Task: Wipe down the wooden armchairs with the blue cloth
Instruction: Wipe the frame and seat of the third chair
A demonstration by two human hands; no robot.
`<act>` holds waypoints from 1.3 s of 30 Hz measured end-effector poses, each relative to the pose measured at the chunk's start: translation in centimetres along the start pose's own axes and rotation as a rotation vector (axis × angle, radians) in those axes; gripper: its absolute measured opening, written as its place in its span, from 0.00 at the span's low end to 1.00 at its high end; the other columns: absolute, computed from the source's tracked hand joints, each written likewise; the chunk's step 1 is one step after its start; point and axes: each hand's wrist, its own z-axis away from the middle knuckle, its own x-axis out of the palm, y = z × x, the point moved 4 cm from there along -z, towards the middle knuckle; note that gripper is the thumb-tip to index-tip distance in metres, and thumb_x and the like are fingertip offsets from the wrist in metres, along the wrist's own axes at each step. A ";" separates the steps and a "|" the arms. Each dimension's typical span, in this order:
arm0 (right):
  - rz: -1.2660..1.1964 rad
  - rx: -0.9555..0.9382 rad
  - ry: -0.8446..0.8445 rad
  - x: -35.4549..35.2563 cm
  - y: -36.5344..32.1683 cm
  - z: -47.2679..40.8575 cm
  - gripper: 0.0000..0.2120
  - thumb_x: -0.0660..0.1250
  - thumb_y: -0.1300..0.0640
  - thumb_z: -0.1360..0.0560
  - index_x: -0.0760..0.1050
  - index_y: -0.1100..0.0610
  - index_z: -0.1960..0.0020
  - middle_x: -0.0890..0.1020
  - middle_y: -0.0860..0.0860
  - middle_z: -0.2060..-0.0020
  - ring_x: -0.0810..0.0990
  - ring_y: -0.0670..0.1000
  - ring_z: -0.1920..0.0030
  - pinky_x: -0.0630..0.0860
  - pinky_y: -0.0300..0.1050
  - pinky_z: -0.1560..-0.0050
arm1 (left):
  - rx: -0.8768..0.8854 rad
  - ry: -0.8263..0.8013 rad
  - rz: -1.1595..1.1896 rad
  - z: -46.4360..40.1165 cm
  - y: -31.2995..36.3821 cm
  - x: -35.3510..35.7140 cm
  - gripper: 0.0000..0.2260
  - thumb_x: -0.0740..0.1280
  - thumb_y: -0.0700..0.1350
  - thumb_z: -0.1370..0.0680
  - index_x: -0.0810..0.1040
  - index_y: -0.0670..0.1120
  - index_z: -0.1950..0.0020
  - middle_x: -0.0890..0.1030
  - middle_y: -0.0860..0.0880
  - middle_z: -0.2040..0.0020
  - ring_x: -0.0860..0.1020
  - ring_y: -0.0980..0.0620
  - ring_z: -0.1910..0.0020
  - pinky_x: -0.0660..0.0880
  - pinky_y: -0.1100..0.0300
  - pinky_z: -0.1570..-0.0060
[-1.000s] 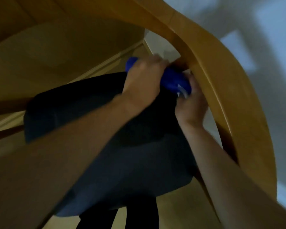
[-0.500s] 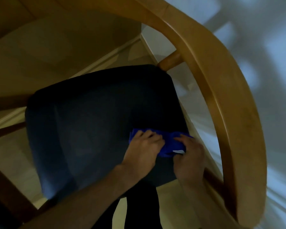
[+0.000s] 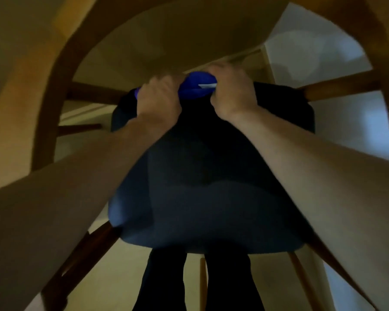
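Both hands reach across the dark navy padded seat [image 3: 211, 187] of the curved wooden armchair [image 3: 32, 90] to its far edge. The left hand [image 3: 158, 98] and the right hand [image 3: 231, 92] each have their fingers curled tight around the bright blue cloth [image 3: 197, 87], which is bunched between them against the seat's back edge, a small white tag showing on it. Dark trouser legs [image 3: 164, 281] stand below the seat's near edge.

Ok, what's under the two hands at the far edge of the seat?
The blue cloth is bunched between the left hand and right hand, over the dark seat cushion. What lies beneath it is covered.
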 end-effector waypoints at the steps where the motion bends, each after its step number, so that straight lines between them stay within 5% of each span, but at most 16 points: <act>1: 0.069 0.027 0.010 1.3 -1.0 0.7 0.21 0.66 0.64 0.26 0.74 0.48 0.36 0.77 0.49 0.38 0.72 0.54 0.38 0.70 0.48 0.41 | -0.022 -0.010 0.034 1.2 -0.8 0.8 0.20 0.64 0.34 0.24 0.73 0.45 0.34 0.78 0.42 0.41 0.76 0.40 0.43 0.72 0.52 0.52; 5: 0.103 0.037 0.000 5.3 -2.8 9.3 0.21 0.68 0.58 0.27 0.73 0.50 0.34 0.73 0.51 0.38 0.68 0.59 0.39 0.70 0.55 0.46 | -0.029 0.036 0.107 8.9 -1.9 2.8 0.23 0.66 0.30 0.32 0.78 0.44 0.39 0.80 0.43 0.43 0.74 0.38 0.44 0.69 0.45 0.48; 9: 0.105 -0.049 -0.292 8.5 -2.7 17.8 0.27 0.70 0.54 0.27 0.70 0.49 0.30 0.71 0.48 0.36 0.66 0.58 0.37 0.70 0.54 0.43 | -0.038 -0.172 0.111 18.7 -2.3 4.9 0.26 0.72 0.31 0.35 0.80 0.45 0.39 0.81 0.46 0.43 0.75 0.39 0.43 0.71 0.42 0.47; 13: 0.090 -0.098 -0.392 8.0 -2.7 17.8 0.25 0.69 0.56 0.30 0.73 0.46 0.34 0.74 0.46 0.43 0.69 0.54 0.43 0.74 0.51 0.46 | -0.001 -0.304 0.116 20.0 -2.9 4.7 0.24 0.69 0.35 0.31 0.77 0.50 0.36 0.79 0.51 0.41 0.74 0.45 0.41 0.68 0.50 0.45; 18: -0.027 -0.227 -0.111 3.8 -6.1 6.6 0.29 0.65 0.64 0.30 0.74 0.44 0.32 0.79 0.50 0.43 0.73 0.57 0.46 0.71 0.48 0.43 | -0.085 0.146 0.051 11.5 -6.7 -1.1 0.23 0.67 0.33 0.31 0.76 0.47 0.38 0.81 0.45 0.45 0.78 0.42 0.45 0.72 0.44 0.44; 20: -0.003 -0.243 -0.004 3.2 -7.4 1.2 0.29 0.65 0.68 0.29 0.74 0.45 0.33 0.78 0.49 0.40 0.73 0.54 0.41 0.70 0.48 0.38 | -0.128 0.192 0.009 7.5 -7.9 -1.7 0.20 0.65 0.33 0.29 0.74 0.45 0.38 0.80 0.44 0.45 0.78 0.42 0.46 0.73 0.46 0.46; 23: 0.059 -0.157 -0.041 4.9 -8.5 -2.7 0.28 0.63 0.70 0.27 0.74 0.46 0.33 0.76 0.48 0.36 0.72 0.53 0.37 0.69 0.48 0.35 | -0.187 0.056 -0.018 3.5 -8.2 -0.1 0.17 0.62 0.35 0.22 0.70 0.43 0.34 0.77 0.41 0.42 0.77 0.41 0.45 0.73 0.48 0.46; 29: 0.128 -0.123 -0.118 10.7 -10.1 9.7 0.25 0.66 0.50 0.24 0.70 0.47 0.28 0.70 0.45 0.29 0.67 0.56 0.37 0.68 0.51 0.43 | -0.300 -0.034 0.084 14.7 -9.0 3.8 0.24 0.57 0.39 0.21 0.62 0.46 0.24 0.68 0.47 0.26 0.64 0.45 0.27 0.66 0.51 0.32; 33: 0.199 -0.230 -0.287 12.3 -9.0 16.0 0.28 0.70 0.55 0.28 0.71 0.48 0.29 0.73 0.46 0.34 0.68 0.56 0.38 0.69 0.51 0.41 | -0.350 -0.249 0.042 22.6 -7.3 5.3 0.25 0.55 0.41 0.21 0.61 0.49 0.24 0.68 0.51 0.26 0.64 0.50 0.26 0.64 0.52 0.30; 36: 0.119 -0.249 -0.408 11.7 -8.6 17.3 0.29 0.70 0.59 0.31 0.74 0.48 0.31 0.76 0.46 0.39 0.70 0.54 0.42 0.72 0.50 0.43 | -0.308 -0.342 0.041 24.1 -7.0 4.9 0.23 0.60 0.41 0.21 0.64 0.53 0.26 0.72 0.52 0.30 0.71 0.51 0.32 0.67 0.55 0.33; 39: 0.057 -0.223 -0.419 9.7 -9.4 14.3 0.27 0.69 0.61 0.31 0.75 0.45 0.34 0.78 0.46 0.44 0.71 0.53 0.46 0.74 0.50 0.46 | -0.385 -0.263 0.019 21.0 -8.2 1.9 0.17 0.62 0.40 0.21 0.72 0.54 0.34 0.79 0.51 0.44 0.79 0.50 0.47 0.73 0.58 0.49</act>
